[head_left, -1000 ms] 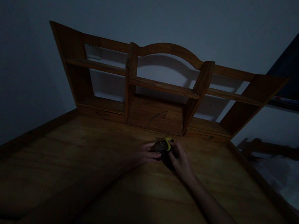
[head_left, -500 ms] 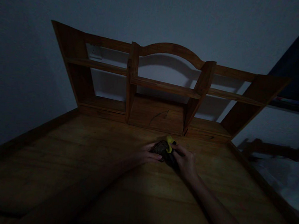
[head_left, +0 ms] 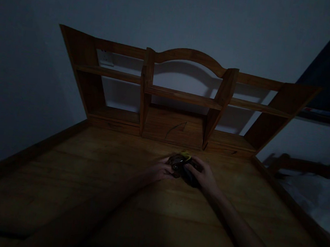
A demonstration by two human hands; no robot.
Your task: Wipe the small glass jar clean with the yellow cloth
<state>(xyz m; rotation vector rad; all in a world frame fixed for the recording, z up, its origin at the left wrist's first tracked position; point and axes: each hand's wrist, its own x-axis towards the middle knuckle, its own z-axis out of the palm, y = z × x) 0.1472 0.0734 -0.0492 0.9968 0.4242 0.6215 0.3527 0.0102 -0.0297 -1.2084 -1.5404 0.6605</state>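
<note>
A dim wall (head_left: 176,14) fills the upper frame. Below it, the wooden surface (head_left: 88,178) spans the lower frame, with a wooden shelf unit (head_left: 182,96) along its far edge. Pale fabric (head_left: 313,198) lies at the lower right. Just below centre, the left hand (head_left: 161,170) and right hand (head_left: 205,177) each have a closed grip on opposite sides of a dark glossy object (head_left: 177,163); a yellow piece (head_left: 185,155) shows at its top, details too dark to tell.

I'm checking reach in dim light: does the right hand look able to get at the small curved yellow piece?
Probably yes: the bare right hand is close beside the small curved yellow piece, with nothing visibly blocking; darkness hides exact contact.
</note>
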